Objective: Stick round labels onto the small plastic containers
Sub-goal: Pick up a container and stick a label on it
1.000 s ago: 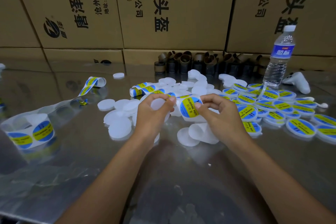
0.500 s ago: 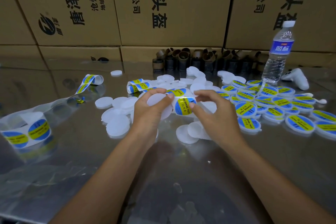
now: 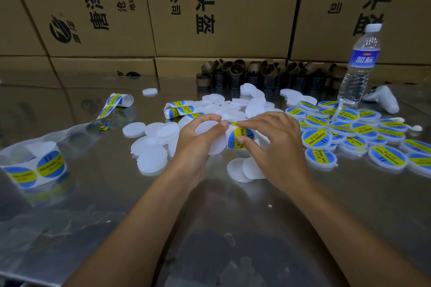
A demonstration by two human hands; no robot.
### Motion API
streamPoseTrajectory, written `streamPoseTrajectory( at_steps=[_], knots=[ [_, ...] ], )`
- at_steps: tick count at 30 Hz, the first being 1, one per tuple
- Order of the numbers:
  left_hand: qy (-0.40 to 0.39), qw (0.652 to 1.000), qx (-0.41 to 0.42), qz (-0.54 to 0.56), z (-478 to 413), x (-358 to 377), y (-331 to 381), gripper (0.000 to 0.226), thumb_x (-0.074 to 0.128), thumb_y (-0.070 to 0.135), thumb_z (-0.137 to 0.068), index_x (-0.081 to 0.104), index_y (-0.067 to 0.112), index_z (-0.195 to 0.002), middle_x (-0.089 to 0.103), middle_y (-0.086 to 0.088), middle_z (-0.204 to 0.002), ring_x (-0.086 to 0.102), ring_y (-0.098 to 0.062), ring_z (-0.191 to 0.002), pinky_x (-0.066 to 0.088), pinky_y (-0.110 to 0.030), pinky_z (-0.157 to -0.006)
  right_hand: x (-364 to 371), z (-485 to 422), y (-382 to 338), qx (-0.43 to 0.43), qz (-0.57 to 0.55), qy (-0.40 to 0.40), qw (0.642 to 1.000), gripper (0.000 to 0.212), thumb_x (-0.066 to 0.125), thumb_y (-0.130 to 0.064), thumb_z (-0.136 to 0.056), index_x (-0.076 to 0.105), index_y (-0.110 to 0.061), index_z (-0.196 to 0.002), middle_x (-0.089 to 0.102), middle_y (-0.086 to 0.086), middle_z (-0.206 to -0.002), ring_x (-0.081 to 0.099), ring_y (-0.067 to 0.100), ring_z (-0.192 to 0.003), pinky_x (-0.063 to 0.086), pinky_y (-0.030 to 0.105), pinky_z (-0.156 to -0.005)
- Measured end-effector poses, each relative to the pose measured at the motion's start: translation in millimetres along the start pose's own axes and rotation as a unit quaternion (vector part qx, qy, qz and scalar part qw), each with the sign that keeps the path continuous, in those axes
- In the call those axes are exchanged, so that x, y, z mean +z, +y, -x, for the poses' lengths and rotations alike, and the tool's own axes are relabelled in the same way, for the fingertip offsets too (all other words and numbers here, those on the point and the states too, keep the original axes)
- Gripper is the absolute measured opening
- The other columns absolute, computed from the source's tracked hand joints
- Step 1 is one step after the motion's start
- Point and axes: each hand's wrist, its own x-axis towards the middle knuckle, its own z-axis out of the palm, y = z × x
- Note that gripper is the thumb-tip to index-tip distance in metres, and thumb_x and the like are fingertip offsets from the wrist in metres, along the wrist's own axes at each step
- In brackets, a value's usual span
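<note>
Centre frame: round label (image 3: 241,140) is being pinched between thumb and forefinger of the right hand (image 3: 275,147). Just left, the left hand (image 3: 193,144) is gripping a blank white container (image 3: 207,128) in curled fingers. At right, labelled containers (image 3: 349,133) are lying heaped; label roll (image 3: 35,168) is sitting lower left.

This looks like a packing room in a warehouse. Big cardboard boxes (image 3: 221,7) stand stacked at 12 o'clock. A shiny metal table (image 3: 93,216) holds heaps of little labelled tubs (image 3: 363,130) at 3 o'clock, a sticker roll (image 3: 35,168) at 9 o'clock and empty roll tubes (image 3: 235,74) at 1 o'clock.
</note>
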Motion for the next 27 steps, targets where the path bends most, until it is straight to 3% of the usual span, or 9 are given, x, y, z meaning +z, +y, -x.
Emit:
streamPoseTrajectory(
  at_steps=[11,15,19,23,27],
  knots=[
    [-0.012,1.0,0.0,-0.011,-0.3,0.1,0.2,0.018,0.078,0.018,-0.072,0.069,0.031,-0.063,0.065,0.0,-0.093,0.059,-0.023,-0.087,0.044,-0.031,-0.071,-0.3,-1.0,-0.2,-0.001,0.007,0.0,1.0,0.016,0.072,-0.023,-0.072,0.073,-0.016,-0.086,0.07,-0.002,-0.082,0.062,0.027,-0.088,0.042,0.054,-0.087],
    [-0.004,1.0,0.001,-0.02,1.2,2.0,2.0,0.008,0.075,0.028,-0.058,0.07,0.033,-0.062,0.067,0.004,-0.09,0.06,-0.02,-0.085,0.046,-0.031,-0.072,-0.9,-0.6,-1.3,0.0,0.008,0.005,1.0,0.014,0.073,-0.023,-0.071,0.073,-0.017,-0.083,0.069,-0.004,-0.078,0.062,0.026,-0.086,0.041,0.058,-0.088],
    [0.027,0.999,0.006,-0.03,-0.9,2.3,-0.4,0.013,0.078,0.03,-0.054,0.07,0.034,-0.064,0.067,0.006,-0.089,0.061,-0.022,-0.089,0.049,-0.033,-0.074,0.7,0.6,-0.2,0.002,0.009,0.01,1.0,0.011,0.073,-0.023,-0.07,0.072,-0.018,-0.08,0.068,-0.008,-0.078,0.059,0.019,-0.087,0.033,0.051,-0.096],
    [0.073,0.995,0.04,-0.061,-3.4,0.8,-4.7,0.022,0.085,0.019,-0.064,0.068,0.033,-0.063,0.064,0.009,-0.082,0.059,-0.013,-0.076,0.048,-0.017,-0.054,2.7,2.0,3.0,0.012,-0.005,-0.014,1.0,0.003,0.07,-0.019,-0.074,0.069,-0.02,-0.076,0.066,-0.01,-0.08,0.049,0.008,-0.091,0.019,0.037,-0.102],
    [0.086,0.992,0.058,-0.067,-2.8,0.1,-5.1,0.024,0.082,0.012,-0.069,0.062,0.024,-0.07,0.063,0.009,-0.078,0.057,0.001,-0.063,0.043,-0.01,-0.048,2.4,1.1,0.9,0.021,-0.044,-0.053,0.997,0.002,0.065,-0.017,-0.075,0.067,-0.017,-0.077,0.066,-0.005,-0.087,0.058,0.018,-0.092,0.031,0.04,-0.095]
  ],
)
